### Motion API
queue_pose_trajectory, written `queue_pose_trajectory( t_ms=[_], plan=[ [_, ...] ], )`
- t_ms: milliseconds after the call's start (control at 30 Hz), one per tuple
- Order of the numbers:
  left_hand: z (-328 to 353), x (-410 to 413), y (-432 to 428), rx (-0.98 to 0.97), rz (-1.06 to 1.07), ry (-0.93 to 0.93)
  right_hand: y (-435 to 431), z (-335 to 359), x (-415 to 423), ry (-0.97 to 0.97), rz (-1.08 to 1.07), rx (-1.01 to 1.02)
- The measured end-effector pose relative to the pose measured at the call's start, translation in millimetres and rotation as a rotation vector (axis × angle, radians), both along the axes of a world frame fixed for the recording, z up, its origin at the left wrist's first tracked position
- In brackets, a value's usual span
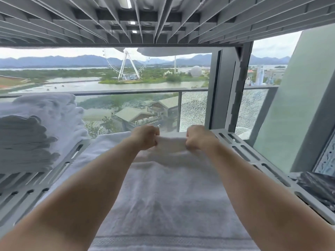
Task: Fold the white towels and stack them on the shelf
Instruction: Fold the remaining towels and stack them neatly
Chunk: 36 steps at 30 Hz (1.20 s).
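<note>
Fluffy white towel (172, 196) lies spread flat along the grey slotted plastic shelf (253, 156), with a woven band near its close edge. Lumpy stack of folded towels (36, 127) sits at the left. Left hand (145, 137) and right hand (199, 136) both have fingers curled tight, pinching the towel's far edge so it bunches up.
</note>
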<state>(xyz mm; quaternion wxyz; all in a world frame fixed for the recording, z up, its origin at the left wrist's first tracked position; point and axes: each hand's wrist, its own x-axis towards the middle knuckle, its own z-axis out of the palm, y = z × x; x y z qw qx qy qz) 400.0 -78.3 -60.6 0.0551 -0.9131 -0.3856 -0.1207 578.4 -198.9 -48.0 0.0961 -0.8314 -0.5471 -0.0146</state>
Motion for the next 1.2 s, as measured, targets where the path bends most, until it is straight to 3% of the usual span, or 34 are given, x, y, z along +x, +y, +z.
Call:
queue_pose_trajectory(
  t_ms=[67, 133, 233, 333, 400, 467, 533, 667, 767, 833, 933, 1033, 1100, 1200],
  plan=[
    [-7.7, -2.9, -0.5, 0.215, 0.028, -0.189, -0.9, -11.6, -2.3, -0.233, -0.001, 0.404],
    [-20.7, -6.4, -1.7, 0.298, 0.095, -0.164, -2.7, -28.1, -5.8, -0.442, 0.034, 0.542],
    [-43.0, -11.8, -2.3, 0.313, 0.18, -0.138, -2.9, -45.8, -7.2, -0.436, 0.026, 0.393],
    [-52.2, -13.1, -2.1, 0.279, 0.176, -0.209, -0.4, -51.4, -1.0, -0.3, 0.037, 0.401],
    [-55.4, -11.7, 1.6, 0.089, 0.12, -0.246, 0.2, -57.3, 1.4, -0.197, 0.064, 0.306],
    [-57.0, -10.8, 6.8, -0.14, 0.08, -0.171, 1.7, -62.4, 4.0, -0.176, 0.096, 0.189],
    [-57.8, -11.1, 10.7, -0.231, 0.047, -0.081, 6.7, -63.0, 3.1, -0.183, 0.091, 0.118],
    [-57.0, -15.0, 11.5, -0.263, 0.0, -0.038, 24.8, -65.0, -1.6, 0.057, 0.032, -0.112],
    [-50.7, -24.4, 9.4, -0.253, 0.044, -0.128, 33.4, -72.0, 4.1, 0.1, 0.009, -0.177],
    [-44.5, -33.8, 6.1, -0.148, 0.124, -0.132, 39.0, -71.6, 9.2, 0.11, 0.009, -0.185],
    [-37.3, -47.5, 1.2, -0.056, 0.231, -0.054, 48.8, -67.8, 12.4, 0.101, 0.022, -0.191],
    [-38.9, -56.2, -1.9, -0.255, 0.371, 0.069, 58.4, -65.2, 13.9, 0.082, 0.044, -0.142],
    [-45.4, -58.3, -3.1, -0.358, 0.387, 0.11, 60.6, -62.4, 9.5, -0.049, 0.047, -0.067],
    [-52.2, -56.1, 0.0, -0.353, 0.371, 0.109, 60.2, -55.5, -12.1, -0.324, 0.06, 0.152]
  ],
)
